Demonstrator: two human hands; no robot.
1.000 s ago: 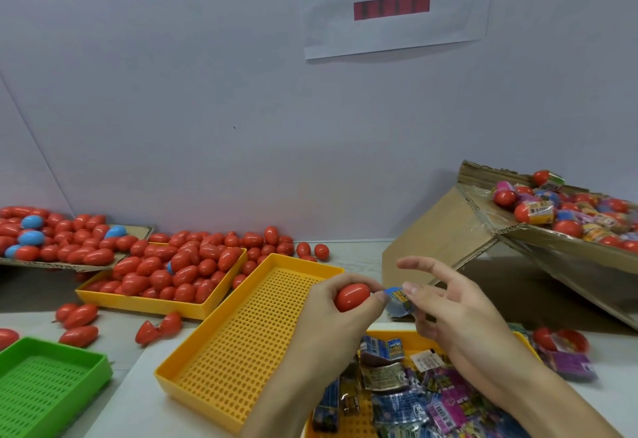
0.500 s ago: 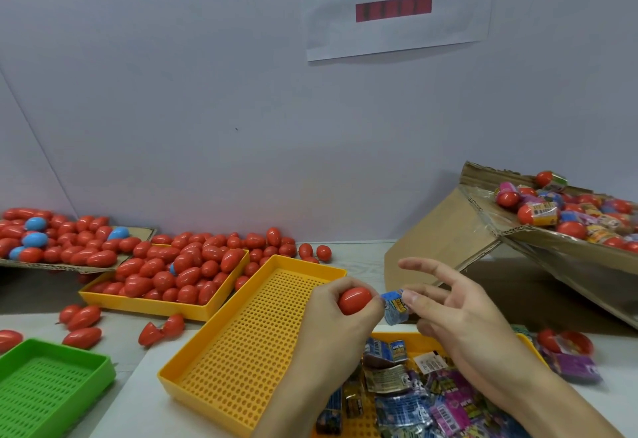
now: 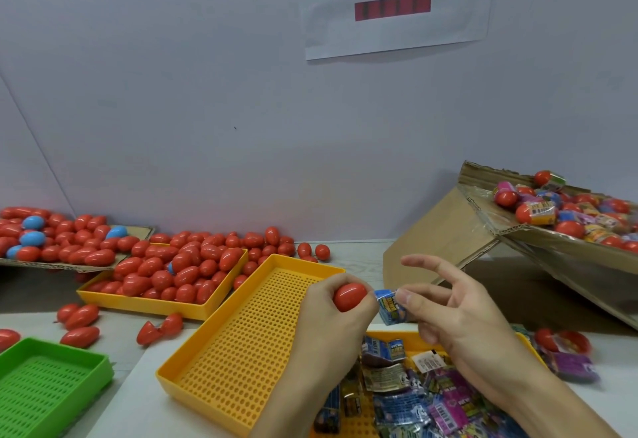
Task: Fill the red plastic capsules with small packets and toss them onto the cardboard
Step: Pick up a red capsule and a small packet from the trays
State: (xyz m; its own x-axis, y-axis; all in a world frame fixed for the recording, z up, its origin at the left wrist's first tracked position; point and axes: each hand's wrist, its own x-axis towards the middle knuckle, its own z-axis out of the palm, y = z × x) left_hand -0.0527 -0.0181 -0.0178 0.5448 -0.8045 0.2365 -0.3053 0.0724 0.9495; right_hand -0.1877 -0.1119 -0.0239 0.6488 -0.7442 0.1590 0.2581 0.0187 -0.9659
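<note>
Little has shifted: both hands stay raised, the packet slightly closer to the capsule. Far left, cardboard [image 3: 138,232] already carries many filled capsules; the near tray of packets [image 3: 421,399] remains full. Left hand [image 3: 328,313] fingers wrap a red capsule [image 3: 349,296]; right hand [image 3: 459,320] fingers pinch a blue packet [image 3: 389,306] against it, not yet inside.
</note>
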